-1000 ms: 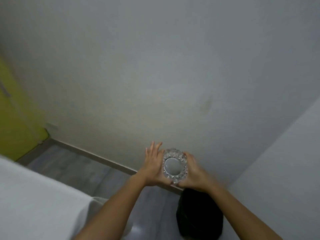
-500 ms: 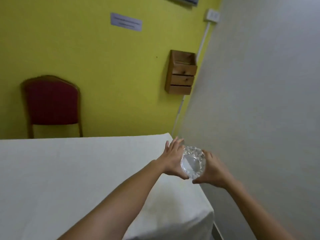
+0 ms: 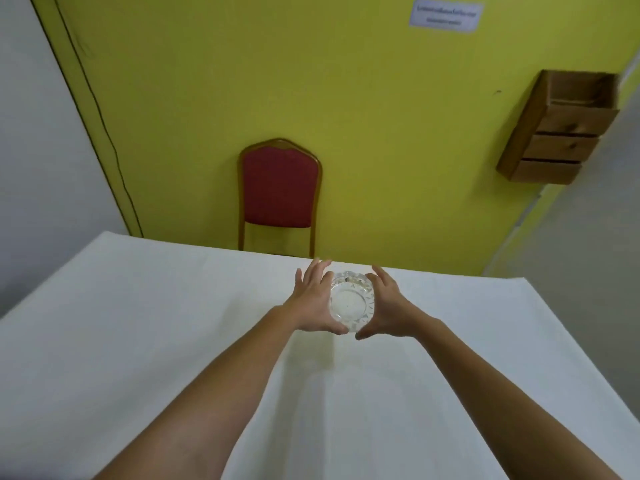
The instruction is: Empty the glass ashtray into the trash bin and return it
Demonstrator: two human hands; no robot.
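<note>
A round cut-glass ashtray (image 3: 350, 301) is clasped between both palms over the far part of a table with a white cloth (image 3: 145, 341). My left hand (image 3: 313, 299) presses on its left side, fingers stretched forward. My right hand (image 3: 386, 304) cups its right side, thumb under the near rim. The ashtray's bowl looks clear inside. I cannot tell whether it touches the cloth or hovers just above it. The trash bin is out of view.
A red padded chair (image 3: 280, 188) with a gold frame stands behind the table against the yellow wall. A wooden wall box (image 3: 562, 133) hangs at the upper right. A grey wall runs along the right side, past the table's right edge.
My view has swung left from the black bin in the grey corner to the table. Both hands carried the ashtray from above the bin to over the white cloth.
</note>
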